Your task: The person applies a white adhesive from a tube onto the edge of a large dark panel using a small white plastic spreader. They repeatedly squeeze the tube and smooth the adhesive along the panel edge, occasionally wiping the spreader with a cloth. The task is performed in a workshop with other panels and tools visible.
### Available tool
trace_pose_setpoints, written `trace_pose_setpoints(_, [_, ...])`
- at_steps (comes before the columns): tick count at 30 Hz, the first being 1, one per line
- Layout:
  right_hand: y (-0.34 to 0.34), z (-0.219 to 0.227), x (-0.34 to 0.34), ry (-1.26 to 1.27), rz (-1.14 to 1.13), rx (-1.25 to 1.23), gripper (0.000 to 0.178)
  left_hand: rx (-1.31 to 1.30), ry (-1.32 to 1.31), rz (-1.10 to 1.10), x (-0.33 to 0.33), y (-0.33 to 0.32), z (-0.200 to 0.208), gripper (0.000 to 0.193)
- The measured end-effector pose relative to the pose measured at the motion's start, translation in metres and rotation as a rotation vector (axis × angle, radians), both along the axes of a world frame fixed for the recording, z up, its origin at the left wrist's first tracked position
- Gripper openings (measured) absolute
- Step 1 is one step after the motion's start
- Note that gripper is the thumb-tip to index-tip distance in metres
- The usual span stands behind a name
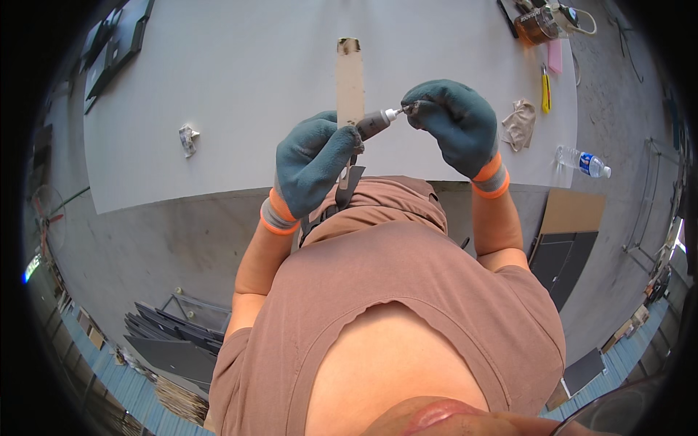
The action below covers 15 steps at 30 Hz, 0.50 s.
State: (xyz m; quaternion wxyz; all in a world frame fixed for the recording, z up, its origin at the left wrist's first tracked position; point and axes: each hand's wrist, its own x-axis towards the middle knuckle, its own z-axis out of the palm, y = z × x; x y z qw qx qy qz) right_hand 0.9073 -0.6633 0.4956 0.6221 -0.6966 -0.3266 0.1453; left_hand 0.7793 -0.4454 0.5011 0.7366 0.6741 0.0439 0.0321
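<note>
In teal-coated gloves with orange cuffs, both hands are raised in front of my body over the table's near edge. My left hand is closed around a small dark bottle with a white nozzle and a long flat beige strip. The strip stands lengthwise away from me and has a dark-stained far end. Pointing right, the nozzle ends in a thin tip. My right hand is closed in a pinch at that tip; whatever small piece its fingers grip is mostly hidden.
On the white table are a crumpled wrapper at left, and a beige cloth, yellow utility knife and clear water bottle at right. A jug of amber liquid stands far right. Dark panels lie far left.
</note>
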Motion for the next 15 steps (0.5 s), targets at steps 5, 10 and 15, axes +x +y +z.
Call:
trace_pose_setpoints(5, [0.000,0.003,0.006,-0.349,0.123,-0.140,0.012,0.128,0.012,-0.040,-0.001,0.011,0.003,0.017])
trace_pose_setpoints(10, [0.008,-0.001,0.002,-0.472,0.171,-0.312,0.009,0.255,0.094,0.011,0.000,0.007,0.007,0.024])
trace_pose_setpoints(15, [0.019,-0.020,-0.004,-0.337,0.171,-0.255,0.008,0.147,0.274,-0.002,-0.001,0.020,-0.004,0.027])
